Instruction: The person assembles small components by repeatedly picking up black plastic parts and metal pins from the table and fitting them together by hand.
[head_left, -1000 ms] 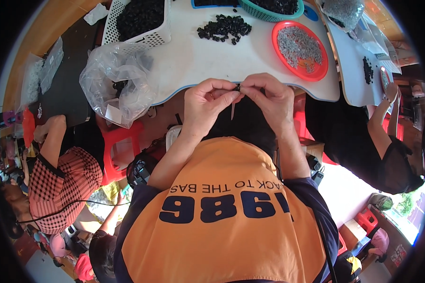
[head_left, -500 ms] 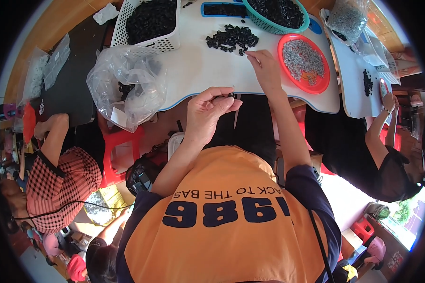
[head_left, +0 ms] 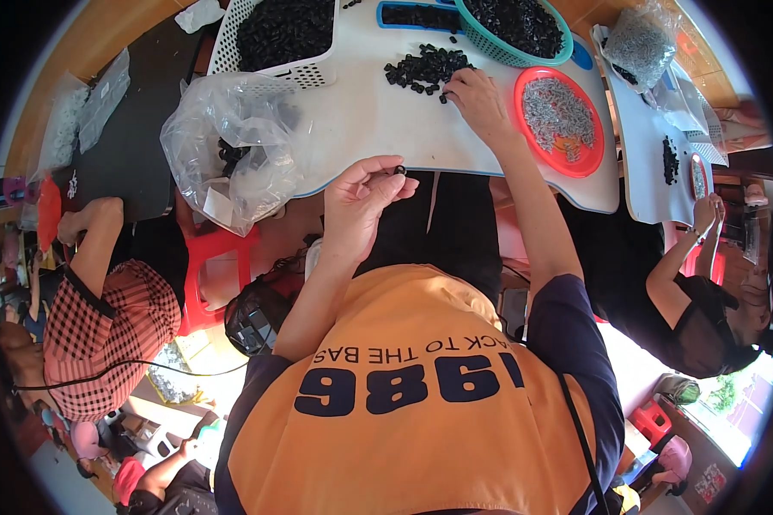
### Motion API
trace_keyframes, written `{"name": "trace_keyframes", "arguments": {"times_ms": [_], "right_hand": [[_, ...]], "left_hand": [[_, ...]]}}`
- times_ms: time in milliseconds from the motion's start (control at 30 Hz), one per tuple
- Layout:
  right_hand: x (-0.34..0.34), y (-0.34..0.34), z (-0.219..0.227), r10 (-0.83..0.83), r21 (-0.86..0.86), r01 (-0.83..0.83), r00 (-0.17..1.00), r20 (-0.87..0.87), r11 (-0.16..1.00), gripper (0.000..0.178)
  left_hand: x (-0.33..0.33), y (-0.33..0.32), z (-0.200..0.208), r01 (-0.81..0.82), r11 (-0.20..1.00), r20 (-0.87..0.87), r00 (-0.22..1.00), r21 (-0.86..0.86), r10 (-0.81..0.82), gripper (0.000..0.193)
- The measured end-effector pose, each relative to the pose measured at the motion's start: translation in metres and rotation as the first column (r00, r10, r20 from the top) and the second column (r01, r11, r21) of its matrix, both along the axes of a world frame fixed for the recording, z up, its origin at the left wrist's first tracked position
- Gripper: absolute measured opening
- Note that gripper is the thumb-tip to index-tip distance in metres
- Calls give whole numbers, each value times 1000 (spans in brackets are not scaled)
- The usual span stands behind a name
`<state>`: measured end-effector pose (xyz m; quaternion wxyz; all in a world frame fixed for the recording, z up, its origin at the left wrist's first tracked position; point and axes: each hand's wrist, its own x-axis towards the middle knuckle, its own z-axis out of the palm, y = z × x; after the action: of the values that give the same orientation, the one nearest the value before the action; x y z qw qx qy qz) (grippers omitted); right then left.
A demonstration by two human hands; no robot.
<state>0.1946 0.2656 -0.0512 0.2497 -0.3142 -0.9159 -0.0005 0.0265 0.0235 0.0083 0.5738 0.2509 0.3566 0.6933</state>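
My left hand (head_left: 356, 202) is held over the near edge of the table, thumb and fingers pinched around a small black plastic piece (head_left: 400, 170). Reaching across the white tabletop, my right hand (head_left: 481, 101) has its curled fingertips at the near right side of a loose pile of small black plastic pieces (head_left: 423, 69). One black piece (head_left: 443, 99) shows right at those fingertips, and the fingers close on it. Just right of that hand sits a round red tray (head_left: 598, 137) of small silvery metal parts (head_left: 558, 112).
Black pieces fill a white basket (head_left: 318, 73) at the back left and a green basket (head_left: 507, 53) at the back right. A blue tray (head_left: 386, 15) lies between them. A clear plastic bag (head_left: 189, 146) slumps over the left edge. Co-workers sit on both sides.
My right hand has moved slightly farther onto the table, to the edge of the black pile, with its fingers more curled. The left hand keeps its pinch on the black piece.
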Motion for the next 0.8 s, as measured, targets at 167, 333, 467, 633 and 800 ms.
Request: {"name": "trace_keyframes", "arguments": {"times_ms": [167,333,467,633,800], "right_hand": [[-9,-48,43,-255,-635,-54,887,-386,771,13],[-3,-118,90,-299,-777,-470,737,-607,418,15],[-8,-153,103,-293,-785,-458,750,-593,417,16],[-10,-164,106,-257,-770,-274,833,-489,577,17],[-11,-166,104,-268,-759,-267,823,-500,594,15]], "left_hand": [[-3,5,3,-25,999,54,998,-20,27,17],[-5,9,0,-12,1000,127,992,-5,13,17],[1,9,-1,-10,999,107,994,50,4,19],[2,7,1,-18,998,-100,995,56,24,20],[4,5,2,-44,997,-177,983,60,54,19]]}}
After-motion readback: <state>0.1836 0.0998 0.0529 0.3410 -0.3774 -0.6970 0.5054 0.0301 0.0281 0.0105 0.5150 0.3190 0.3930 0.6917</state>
